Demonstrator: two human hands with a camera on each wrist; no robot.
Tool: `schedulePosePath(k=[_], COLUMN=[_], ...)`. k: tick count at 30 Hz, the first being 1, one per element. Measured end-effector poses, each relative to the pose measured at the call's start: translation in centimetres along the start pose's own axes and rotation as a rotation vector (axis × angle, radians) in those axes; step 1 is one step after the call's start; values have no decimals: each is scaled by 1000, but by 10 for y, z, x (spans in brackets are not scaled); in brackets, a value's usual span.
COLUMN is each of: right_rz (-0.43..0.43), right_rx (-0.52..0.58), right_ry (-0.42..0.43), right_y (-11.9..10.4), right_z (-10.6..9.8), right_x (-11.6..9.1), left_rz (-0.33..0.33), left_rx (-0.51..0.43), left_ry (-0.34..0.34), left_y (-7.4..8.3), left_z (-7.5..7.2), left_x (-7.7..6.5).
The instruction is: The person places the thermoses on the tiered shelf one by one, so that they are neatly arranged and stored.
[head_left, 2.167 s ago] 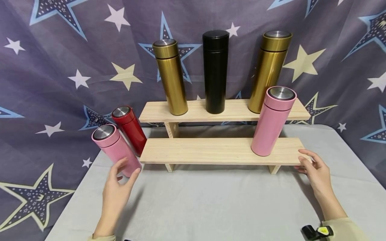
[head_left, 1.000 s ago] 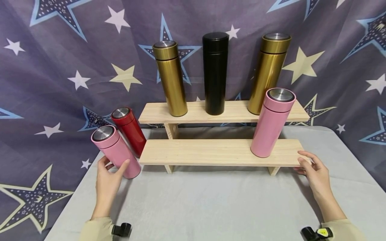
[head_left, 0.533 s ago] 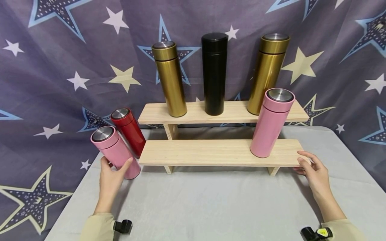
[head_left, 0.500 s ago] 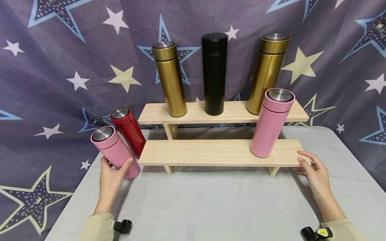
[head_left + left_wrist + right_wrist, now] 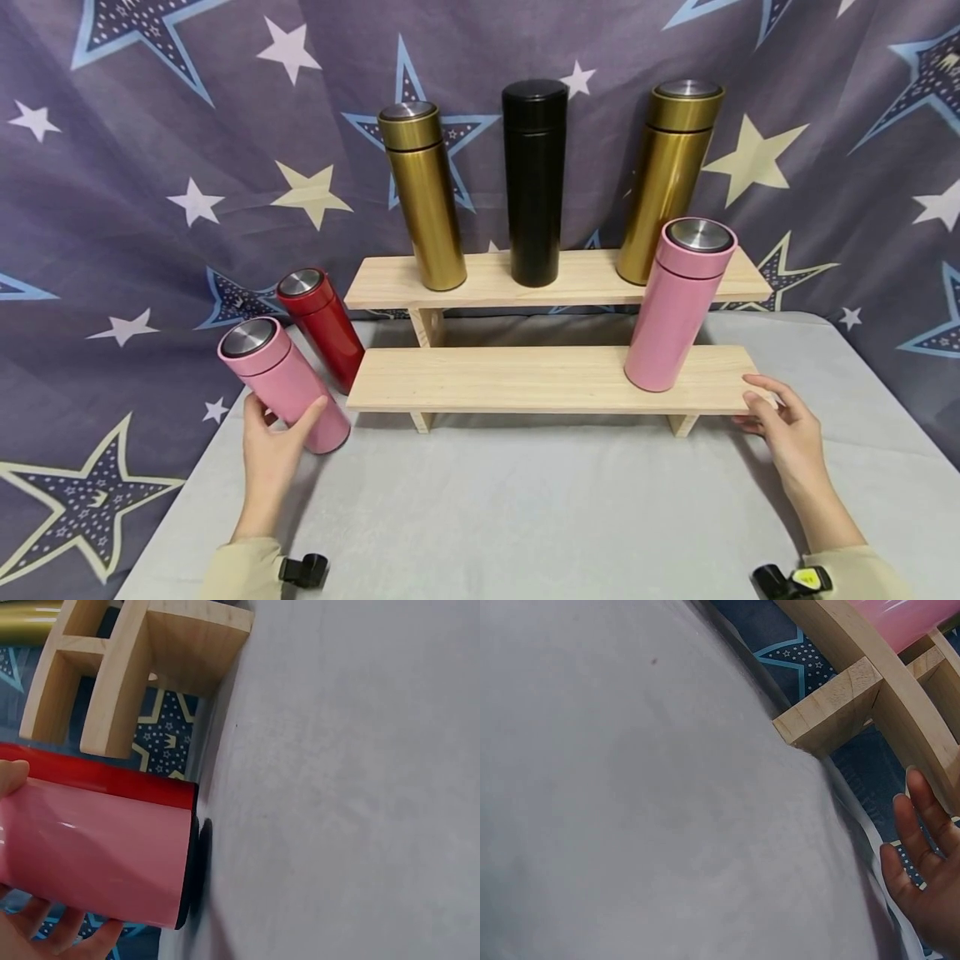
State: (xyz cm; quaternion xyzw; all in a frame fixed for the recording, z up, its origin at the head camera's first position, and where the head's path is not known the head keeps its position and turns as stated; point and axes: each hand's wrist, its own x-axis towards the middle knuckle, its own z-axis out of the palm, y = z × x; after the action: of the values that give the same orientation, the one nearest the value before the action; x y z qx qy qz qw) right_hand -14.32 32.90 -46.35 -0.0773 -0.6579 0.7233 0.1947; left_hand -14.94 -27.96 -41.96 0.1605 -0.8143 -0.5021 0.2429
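Observation:
In the head view my left hand point(image 5: 273, 450) grips a pink thermos bottle point(image 5: 288, 387), thumb on its near side and fingers round its left. In the left wrist view a thin shadowed gap shows beneath the base of this pink thermos point(image 5: 97, 847), which is slightly off the table. A red thermos point(image 5: 322, 329) stands just behind it. My right hand point(image 5: 787, 437) is at the right end of the lower tier of a wooden two-tier shelf point(image 5: 487, 379). Its fingers point(image 5: 913, 832) look loosely extended beside the board in the right wrist view; contact is hard to tell.
On the upper tier stand a gold thermos point(image 5: 427, 208), a black thermos point(image 5: 535, 192) and another gold thermos point(image 5: 667, 192). A second pink thermos point(image 5: 675, 317) stands on the lower tier's right part. Grey cloth covers the table point(image 5: 525, 500); a starry curtain point(image 5: 195, 142) hangs behind.
My left hand has closed round the pink thermos, which has since shifted slightly left and towards me, away from the red one. My right hand has stayed at the shelf's end.

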Motion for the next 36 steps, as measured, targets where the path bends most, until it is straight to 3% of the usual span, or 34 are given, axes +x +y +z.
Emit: schedulePosePath(k=[7,14,20,26,36], right_rz=[-15,-7,13,20,4], right_rx=[9,-3,-22,-15,7], right_ry=[-10,-2,9,12,-5], right_y=[1,1,1,2,1], right_z=[2,2,2,1,1], right_x=[0,1,1,1,0], left_rz=[49,80,136,183,235], left_rx=[-35,-45,-111,-178,-162], left_ry=[42,75,83,43,-89], left_y=[3,16,30,44,69], left_z=[-7,-9,-9,-3,23], left_x=[-5,-14,-22,-30,-50])
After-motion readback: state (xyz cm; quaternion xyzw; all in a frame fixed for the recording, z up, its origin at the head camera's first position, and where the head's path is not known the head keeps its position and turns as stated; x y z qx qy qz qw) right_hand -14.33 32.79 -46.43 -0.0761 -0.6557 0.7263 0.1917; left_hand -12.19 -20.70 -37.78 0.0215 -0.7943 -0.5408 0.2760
